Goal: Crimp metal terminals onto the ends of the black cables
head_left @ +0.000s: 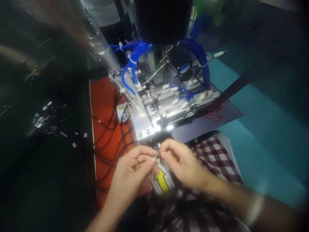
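Note:
Both hands meet in front of a metal machine (166, 106) with blue air tubes. My left hand (136, 164) is closed in a pinch on thin coloured wires (158, 153). From the other side, the fingertips of my right hand (180, 161) pinch the same small wires, close to a small white piece (159, 146). Just below the fingers lies a white label with a yellow arrow (162, 180). Fingers cover most of the wires, so their ends are hard to make out.
Black cables (113, 129) run over an orange-red surface (101, 100) at left. A dark bulky part (163, 19) hangs above the machine. Red wire (214, 114) loops at its right. Checkered cloth (219, 154) lies beside my right forearm.

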`<action>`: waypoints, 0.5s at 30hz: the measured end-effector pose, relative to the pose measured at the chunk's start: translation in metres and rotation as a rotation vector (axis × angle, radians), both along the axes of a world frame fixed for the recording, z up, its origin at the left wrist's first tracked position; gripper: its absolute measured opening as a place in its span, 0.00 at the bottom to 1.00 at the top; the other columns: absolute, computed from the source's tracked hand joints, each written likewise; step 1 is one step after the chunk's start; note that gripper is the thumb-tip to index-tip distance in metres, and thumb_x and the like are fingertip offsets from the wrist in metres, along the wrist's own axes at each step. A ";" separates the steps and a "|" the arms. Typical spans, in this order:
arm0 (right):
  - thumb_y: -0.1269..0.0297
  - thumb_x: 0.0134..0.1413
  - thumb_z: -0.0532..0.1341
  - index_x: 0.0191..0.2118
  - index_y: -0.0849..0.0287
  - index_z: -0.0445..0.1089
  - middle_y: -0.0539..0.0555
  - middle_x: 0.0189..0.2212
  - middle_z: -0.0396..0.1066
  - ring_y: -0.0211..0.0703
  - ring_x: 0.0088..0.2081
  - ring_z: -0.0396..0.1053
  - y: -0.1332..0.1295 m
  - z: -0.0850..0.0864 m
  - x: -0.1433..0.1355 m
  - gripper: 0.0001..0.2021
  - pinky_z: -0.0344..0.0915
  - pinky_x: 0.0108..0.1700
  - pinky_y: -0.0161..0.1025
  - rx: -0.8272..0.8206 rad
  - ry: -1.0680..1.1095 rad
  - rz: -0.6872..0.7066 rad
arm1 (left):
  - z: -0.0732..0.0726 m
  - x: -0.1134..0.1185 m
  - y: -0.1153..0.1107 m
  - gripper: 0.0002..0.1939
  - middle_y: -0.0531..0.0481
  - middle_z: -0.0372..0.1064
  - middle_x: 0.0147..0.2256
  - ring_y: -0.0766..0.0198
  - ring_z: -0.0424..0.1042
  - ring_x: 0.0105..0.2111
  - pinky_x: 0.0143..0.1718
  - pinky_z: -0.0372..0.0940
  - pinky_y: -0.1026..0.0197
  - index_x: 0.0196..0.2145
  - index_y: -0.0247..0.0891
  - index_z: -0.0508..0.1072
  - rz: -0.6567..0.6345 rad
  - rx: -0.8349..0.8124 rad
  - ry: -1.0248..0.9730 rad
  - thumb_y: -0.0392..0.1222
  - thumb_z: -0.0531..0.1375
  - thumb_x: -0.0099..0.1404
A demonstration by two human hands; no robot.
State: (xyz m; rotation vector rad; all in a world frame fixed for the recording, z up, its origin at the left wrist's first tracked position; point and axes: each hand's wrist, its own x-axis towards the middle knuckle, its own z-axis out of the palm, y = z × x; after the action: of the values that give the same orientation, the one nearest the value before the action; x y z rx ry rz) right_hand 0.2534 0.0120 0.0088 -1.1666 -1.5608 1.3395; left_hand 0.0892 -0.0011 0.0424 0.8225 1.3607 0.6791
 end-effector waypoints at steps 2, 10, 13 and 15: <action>0.72 0.59 0.54 0.32 0.59 0.63 0.49 0.26 0.64 0.36 0.27 0.63 0.004 0.001 0.003 0.05 0.61 0.31 0.35 -0.015 0.016 0.060 | -0.001 -0.002 0.000 0.11 0.51 0.70 0.20 0.77 0.51 0.14 0.14 0.45 0.73 0.35 0.35 0.69 -0.015 0.003 -0.052 0.45 0.62 0.59; 0.74 0.57 0.55 0.32 0.59 0.63 0.49 0.28 0.64 0.37 0.29 0.62 0.017 0.005 0.011 0.04 0.60 0.34 0.36 0.244 -0.068 0.171 | -0.003 -0.005 0.005 0.11 0.54 0.68 0.18 0.78 0.50 0.13 0.15 0.43 0.73 0.36 0.35 0.69 -0.093 -0.022 -0.168 0.44 0.63 0.59; 0.75 0.56 0.54 0.31 0.59 0.62 0.49 0.27 0.64 0.36 0.28 0.61 0.017 0.005 0.012 0.05 0.59 0.32 0.36 0.302 -0.086 0.179 | 0.000 -0.002 0.004 0.10 0.55 0.65 0.15 0.77 0.50 0.12 0.14 0.43 0.73 0.33 0.35 0.71 -0.074 -0.050 -0.103 0.44 0.64 0.58; 0.76 0.55 0.55 0.31 0.59 0.62 0.49 0.27 0.64 0.36 0.28 0.61 0.017 0.005 0.012 0.05 0.59 0.31 0.35 0.356 -0.105 0.177 | 0.001 -0.001 0.004 0.10 0.56 0.63 0.14 0.77 0.50 0.12 0.14 0.44 0.73 0.29 0.34 0.72 -0.061 -0.052 -0.069 0.45 0.64 0.57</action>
State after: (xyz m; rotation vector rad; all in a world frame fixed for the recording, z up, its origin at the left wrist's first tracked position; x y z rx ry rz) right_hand 0.2652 0.0288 0.0137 -0.9065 -1.9221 1.0623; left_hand 0.0886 0.0028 0.0434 0.7888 1.2808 0.6170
